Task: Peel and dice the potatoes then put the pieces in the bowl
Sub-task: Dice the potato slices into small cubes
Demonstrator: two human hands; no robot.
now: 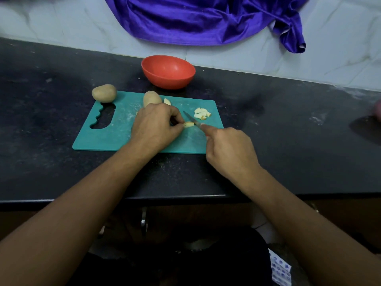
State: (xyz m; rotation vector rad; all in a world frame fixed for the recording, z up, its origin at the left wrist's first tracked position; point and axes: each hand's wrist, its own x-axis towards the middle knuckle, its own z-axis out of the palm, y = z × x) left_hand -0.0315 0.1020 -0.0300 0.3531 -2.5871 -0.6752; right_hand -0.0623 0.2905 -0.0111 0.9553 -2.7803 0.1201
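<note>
Gripping the knife (191, 119) in my right hand (228, 149), forefinger stretched toward the blade to steer it, I pinch a potato strip (189, 124) with my left hand (154, 125) to steady it on the teal cutting board (107, 139). Just beyond the blade, diced pieces (202, 113) lie heaped. One whole potato (151, 98) sits behind my knuckles, a second potato (104, 93) at the board's far-left corner. Nothing blocks the way to the empty red bowl (168, 71); purple cloth (206, 19) hangs behind.
</note>
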